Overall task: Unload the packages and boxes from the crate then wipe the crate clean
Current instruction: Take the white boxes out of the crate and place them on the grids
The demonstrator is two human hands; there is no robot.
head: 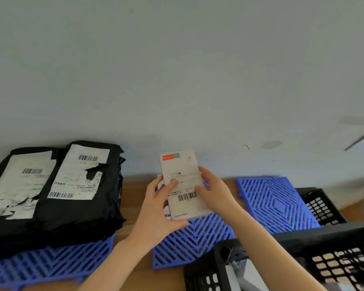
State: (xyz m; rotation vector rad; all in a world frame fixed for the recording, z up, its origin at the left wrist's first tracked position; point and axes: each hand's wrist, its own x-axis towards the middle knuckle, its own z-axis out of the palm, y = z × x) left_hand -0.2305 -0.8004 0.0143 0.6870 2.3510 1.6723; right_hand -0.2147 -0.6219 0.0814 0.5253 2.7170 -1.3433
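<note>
white box [182, 173] in left hand [156, 208] and right hand [215, 191] fingers [205, 173], over blue mat [189, 238], near black crate [324, 236]

The white box [184, 171] reads "POWER BANK" near its lower edge; the shipping labels [78, 175] are illegibly blurred.

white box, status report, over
Left hand and right hand both grip white box above middle mat. Crate not yet empty. Nothing in the way.
</note>
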